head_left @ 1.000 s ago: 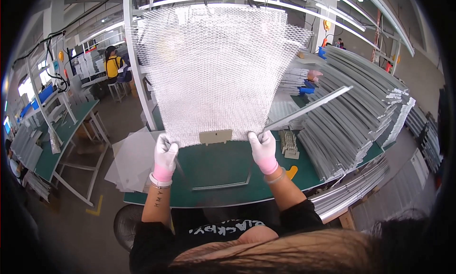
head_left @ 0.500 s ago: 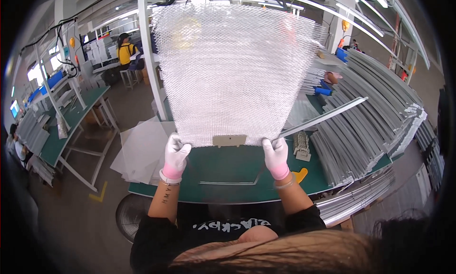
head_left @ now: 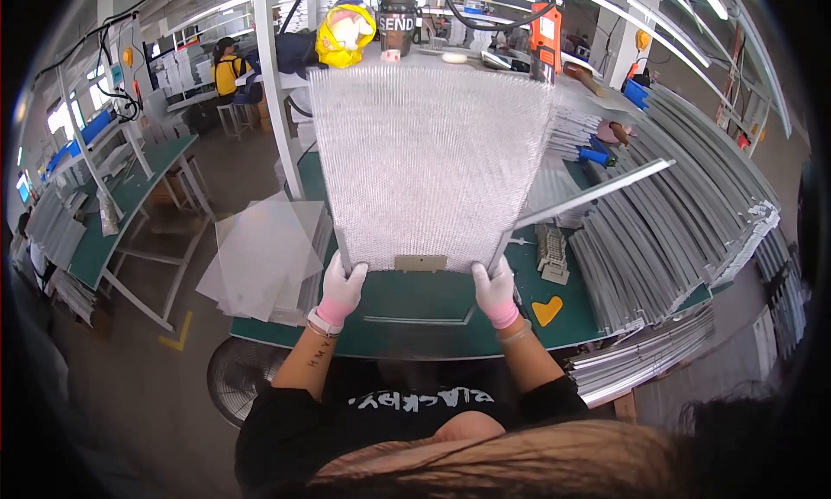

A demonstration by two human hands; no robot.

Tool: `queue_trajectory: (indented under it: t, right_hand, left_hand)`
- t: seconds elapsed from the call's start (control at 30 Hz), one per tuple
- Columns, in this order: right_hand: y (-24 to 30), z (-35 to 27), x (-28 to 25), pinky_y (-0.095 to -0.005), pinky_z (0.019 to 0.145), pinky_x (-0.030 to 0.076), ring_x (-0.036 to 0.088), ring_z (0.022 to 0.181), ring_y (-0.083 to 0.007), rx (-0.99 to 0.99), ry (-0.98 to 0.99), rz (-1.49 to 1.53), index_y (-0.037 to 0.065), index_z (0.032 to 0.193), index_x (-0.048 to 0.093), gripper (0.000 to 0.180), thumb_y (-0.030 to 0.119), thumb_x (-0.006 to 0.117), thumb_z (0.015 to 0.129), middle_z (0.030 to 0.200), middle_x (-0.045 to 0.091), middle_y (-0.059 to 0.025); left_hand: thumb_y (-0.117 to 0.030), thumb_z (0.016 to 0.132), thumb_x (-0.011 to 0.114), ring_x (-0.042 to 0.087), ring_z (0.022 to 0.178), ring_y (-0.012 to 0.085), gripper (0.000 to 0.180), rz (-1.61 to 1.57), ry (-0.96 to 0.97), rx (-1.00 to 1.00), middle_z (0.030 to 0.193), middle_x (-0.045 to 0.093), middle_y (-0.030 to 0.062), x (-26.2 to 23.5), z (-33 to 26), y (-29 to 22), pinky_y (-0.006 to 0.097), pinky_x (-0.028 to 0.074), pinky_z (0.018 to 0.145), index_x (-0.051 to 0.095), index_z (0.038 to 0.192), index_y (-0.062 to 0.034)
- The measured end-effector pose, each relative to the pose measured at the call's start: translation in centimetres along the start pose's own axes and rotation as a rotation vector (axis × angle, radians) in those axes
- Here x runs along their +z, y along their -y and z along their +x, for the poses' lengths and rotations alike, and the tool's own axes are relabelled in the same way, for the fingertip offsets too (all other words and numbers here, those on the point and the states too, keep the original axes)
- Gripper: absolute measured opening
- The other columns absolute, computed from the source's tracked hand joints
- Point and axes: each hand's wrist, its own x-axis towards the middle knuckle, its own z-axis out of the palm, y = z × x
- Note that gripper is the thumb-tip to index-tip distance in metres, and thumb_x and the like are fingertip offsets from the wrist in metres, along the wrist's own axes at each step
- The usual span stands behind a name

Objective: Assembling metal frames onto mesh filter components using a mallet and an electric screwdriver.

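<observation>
I'd keep that big silvery mesh sheet (head_left: 433,161) evenly supported so it won't buckle: left hand (head_left: 341,289) pinching its near-left corner, right hand (head_left: 495,295) its near-right. Below, grey workshop floor (head_left: 138,365), green bench (head_left: 415,336) under the mesh, grey strip stack (head_left: 675,213) rightward, little yellow piece (head_left: 546,310).

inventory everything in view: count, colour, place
worktables: at least two, green, ahead and left
mesh panel: one, silvery, over table's middle
small plate: one, beige, panel's near edge
metal strips: many, grey, stacked on table's right
sheets: several, whitish, table's left
flat piece: one, yellow, table's near right
bag: one, yellow, beyond panel
fan: one, dark, below table's left
person: at least one, yellow top, background left
left hand: one, white glove, panel's near left corner
right hand: one, white glove, near right corner
</observation>
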Motion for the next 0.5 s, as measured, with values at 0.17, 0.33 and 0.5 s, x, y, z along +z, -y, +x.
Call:
queue_trajectory:
  t: [0.17,0.33,0.5]
  right_hand:
    - [-3.8,-3.9,-0.3,-0.0313,0.088,0.049,0.063,0.098,-0.0177,0.155,0.11,0.142,-0.005,0.119,0.056,0.034,0.005,0.06,0.087,0.106,0.066,-0.0116]
    - [1.8,2.6,-2.9,-0.0284,0.085,0.044,0.05,0.092,-0.013,-0.059,-0.035,0.144,-0.002,0.107,0.052,0.028,-0.005,0.054,0.08,0.101,0.052,-0.0058]
    - [4.4,4.5,-1.6,-0.0294,0.054,0.037,0.039,0.057,-0.0126,0.053,-0.058,0.199,0.003,0.075,0.046,0.021,0.005,0.063,0.087,0.062,0.041,0.0002]
  left_hand:
    - [-0.004,0.089,0.056,0.057,0.105,0.0139,0.043,0.029,0.147,-0.166,0.117,0.06,0.0081,-0.8,-2.8,2.7,0.029,0.045,0.093,0.049,0.13,0.0037]
    - [0.001,0.087,0.056,0.058,0.106,0.0137,0.042,-0.22,0.21,-0.059,0.12,0.061,0.0059,-1.5,2.5,-4.9,0.03,0.044,0.095,0.051,0.129,0.003]
    - [-0.002,0.091,0.057,0.058,0.104,0.0109,0.034,-0.152,0.066,-0.061,0.115,0.064,0.0055,0.1,4.5,-6.2,0.028,0.045,0.093,0.054,0.124,0.0048]
